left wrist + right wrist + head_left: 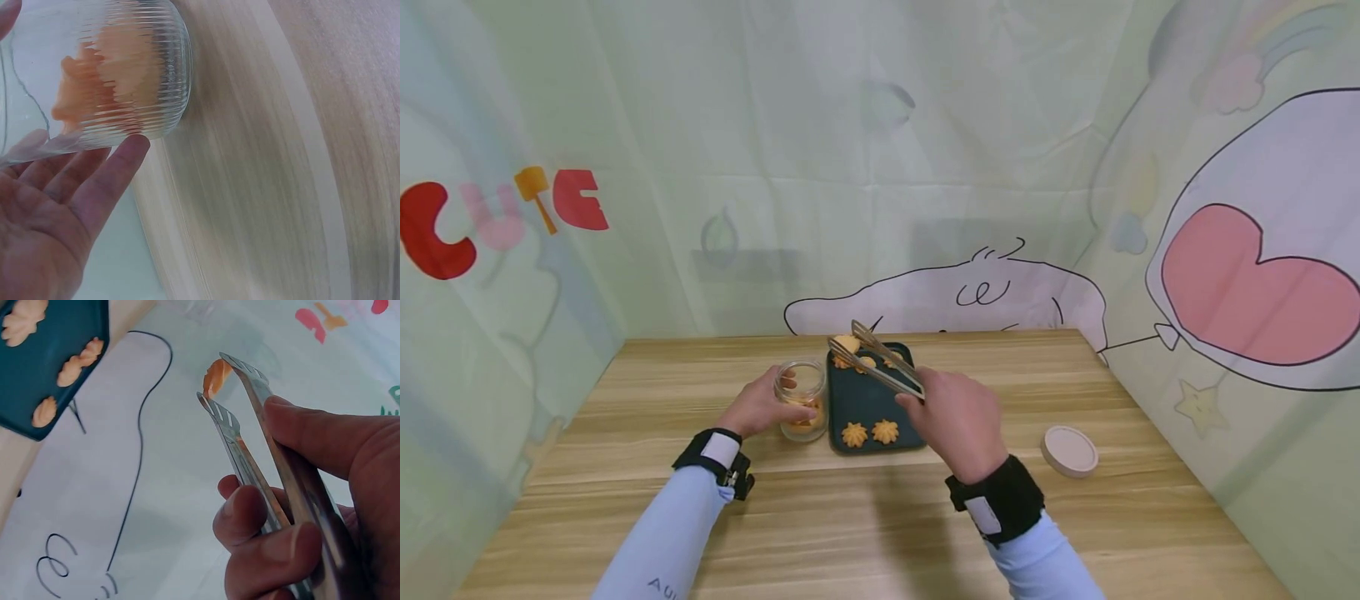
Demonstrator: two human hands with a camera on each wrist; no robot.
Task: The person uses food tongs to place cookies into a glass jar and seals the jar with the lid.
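Head view: the left hand (758, 407) grips a glass jar (802, 381) already holding cookies (109, 78), more flower-shaped cookies (854, 434) left on the tray (868, 404) between both hands. Left wrist alone shows the jar's ribbing. Right wrist: the right hand (961, 421) squeezes tongs (290, 475), and only here their pinched cookie (214, 380) plainly hangs clear.

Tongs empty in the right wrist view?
No, a cookie is pinched between the tips of the tongs.

Backdrop (812, 100): pale green, facing you
Lettering (501, 233): "CUTE," at your left
Balloon print (1255, 283): pink-hearted, at your right
Tabletop (820, 517): wood-grained
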